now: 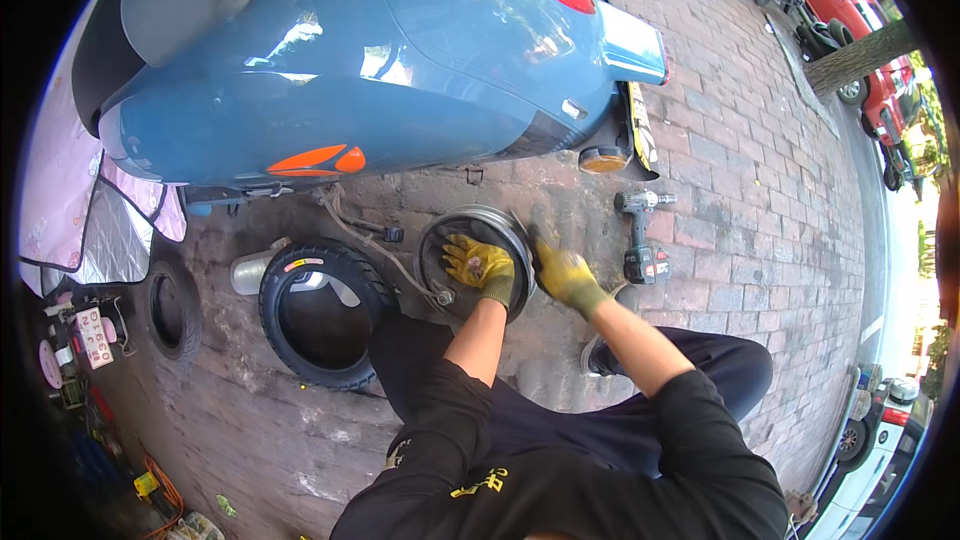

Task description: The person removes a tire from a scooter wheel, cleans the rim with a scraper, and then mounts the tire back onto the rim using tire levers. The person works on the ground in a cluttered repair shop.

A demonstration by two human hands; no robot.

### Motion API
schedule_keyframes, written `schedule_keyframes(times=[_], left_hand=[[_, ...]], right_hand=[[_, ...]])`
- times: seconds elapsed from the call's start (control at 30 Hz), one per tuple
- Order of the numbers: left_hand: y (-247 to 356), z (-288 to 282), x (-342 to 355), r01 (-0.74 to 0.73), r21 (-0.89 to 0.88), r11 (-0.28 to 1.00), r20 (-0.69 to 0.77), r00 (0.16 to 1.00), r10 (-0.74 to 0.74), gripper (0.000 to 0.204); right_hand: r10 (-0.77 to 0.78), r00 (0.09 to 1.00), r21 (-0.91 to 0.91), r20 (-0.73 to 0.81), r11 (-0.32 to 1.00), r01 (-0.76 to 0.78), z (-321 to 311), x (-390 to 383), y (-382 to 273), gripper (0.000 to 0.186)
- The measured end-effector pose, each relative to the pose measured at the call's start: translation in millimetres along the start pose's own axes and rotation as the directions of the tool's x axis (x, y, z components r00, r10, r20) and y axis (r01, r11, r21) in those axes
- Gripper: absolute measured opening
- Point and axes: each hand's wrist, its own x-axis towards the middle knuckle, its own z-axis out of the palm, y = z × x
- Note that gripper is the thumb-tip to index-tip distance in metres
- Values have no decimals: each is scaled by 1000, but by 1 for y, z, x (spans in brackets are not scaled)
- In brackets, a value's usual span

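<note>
Metal rim (pixel 521 262) sits under the part-spread left hand (pixel 480 266); blurred right hand (pixel 567 277) beside it, grip unclear.

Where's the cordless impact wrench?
Head view, right of centre: the impact wrench lies on the brick paving, right of the gloved right hand, below the amber reflector.

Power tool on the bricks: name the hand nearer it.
Right. The right hand is at the right side of the wheel, left of the power tool; the left hand is over the wheel, farther left.
</note>
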Motion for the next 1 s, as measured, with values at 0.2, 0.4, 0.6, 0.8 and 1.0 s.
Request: schedule_keyframes(times=[0.2, 0.4, 0.6, 0.8, 1.0], left_hand=[[7, -1, -6, 13, -43, 999, 33, 999, -12, 60], [-5, -4, 5, 5, -3, 1000, -9, 1000, -5, 59], [13, 7, -14, -62, -36, 997, 26, 998, 63, 56], [8, 6, -4, -8, -16, 1000, -18, 1000, 7, 57], [21, 9, -20, -67, -20, 998, -20, 998, 66, 57]], right_hand=[[-24, 1000, -50, -12, 998, 24, -7, 3, 4, 41], [-97, 995, -84, 29, 992, 99, 6, -11, 2, 50], [-89, 995, -167, -45, 983, 80, -26, 43, 6, 64], [-11, 1000, -160, -12, 987, 9, 20, -44, 15, 61], [-103, 994, -151, -33, 984, 97, -17, 36, 8, 44]])
